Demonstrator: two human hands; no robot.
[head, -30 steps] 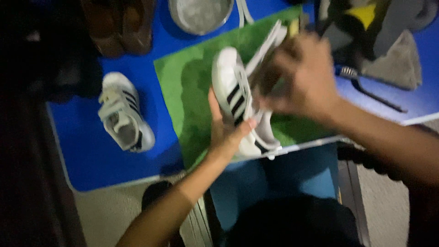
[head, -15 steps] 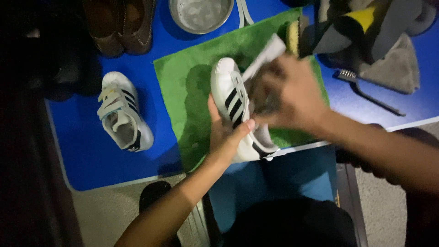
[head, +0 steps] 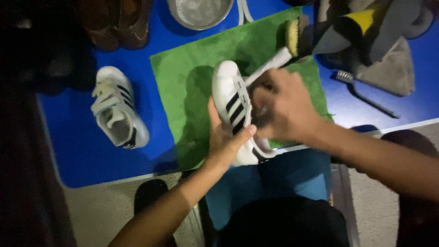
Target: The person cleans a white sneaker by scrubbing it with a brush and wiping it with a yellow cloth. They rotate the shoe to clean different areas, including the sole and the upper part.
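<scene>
My left hand (head: 226, 142) grips a white sneaker with black stripes (head: 232, 100) from below, holding it on its side over a green towel (head: 192, 77). My right hand (head: 281, 107) is closed around a white-handled brush (head: 274, 64), pressed against the shoe's opening. The brush's bristled head (head: 292, 36) points away toward the towel's far edge. The shoe's heel end is partly hidden by both hands.
A matching white sneaker (head: 116, 114) lies on the blue table (head: 82, 151) to the left. Brown shoes (head: 121, 23) and a metal bowl (head: 200, 11) sit at the far edge. A grey cloth (head: 388, 68), a small dark brush (head: 361, 91) and grey-yellow footwear (head: 366, 23) lie at right.
My right hand has slid down along the shoe toward me, from near the toe to the shoe's opening. The brush head now shows beyond the hand. My left hand keeps its grip.
</scene>
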